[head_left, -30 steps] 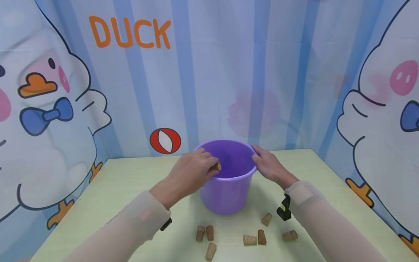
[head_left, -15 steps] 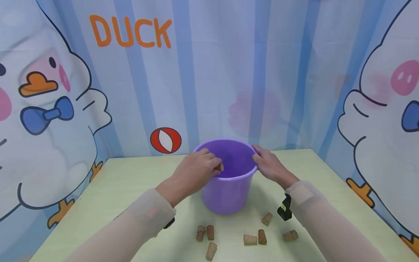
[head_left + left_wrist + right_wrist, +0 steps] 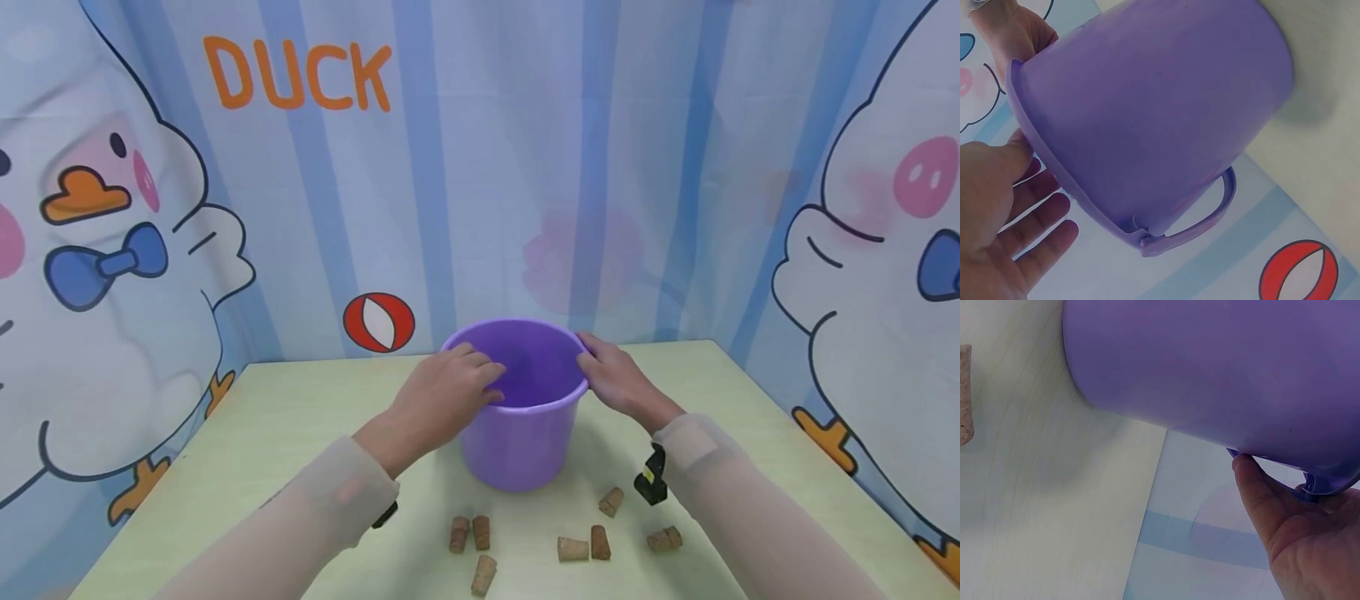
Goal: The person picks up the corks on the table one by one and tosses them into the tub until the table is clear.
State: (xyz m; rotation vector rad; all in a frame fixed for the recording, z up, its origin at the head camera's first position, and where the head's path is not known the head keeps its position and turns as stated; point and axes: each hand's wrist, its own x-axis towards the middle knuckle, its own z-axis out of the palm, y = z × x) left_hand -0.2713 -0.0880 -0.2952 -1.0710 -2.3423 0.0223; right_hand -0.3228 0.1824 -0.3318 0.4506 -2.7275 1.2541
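Observation:
A purple bucket (image 3: 517,450) stands upright on the table. My left hand (image 3: 442,392) is over its near left rim, fingers spread and reaching into the mouth, with no cork showing in them. In the left wrist view the same hand (image 3: 1010,219) has its loose fingers at the rim. My right hand (image 3: 615,375) grips the bucket at its right rim; in the right wrist view its thumb and fingers pinch the handle (image 3: 1279,481) close to where it joins the rim. The bucket's floor is hidden behind the near wall.
Several corks lie on the pale table (image 3: 315,417) before the bucket: a left group with a light cork (image 3: 483,576), a middle pair with a dark cork (image 3: 600,542), and others at right, one cork (image 3: 664,539) near the right sleeve. A printed curtain (image 3: 495,167) hangs behind.
The cork that my left hand pinched over the bucket is gone from its fingers, which have loosened. The right hand and bucket stay where they were.

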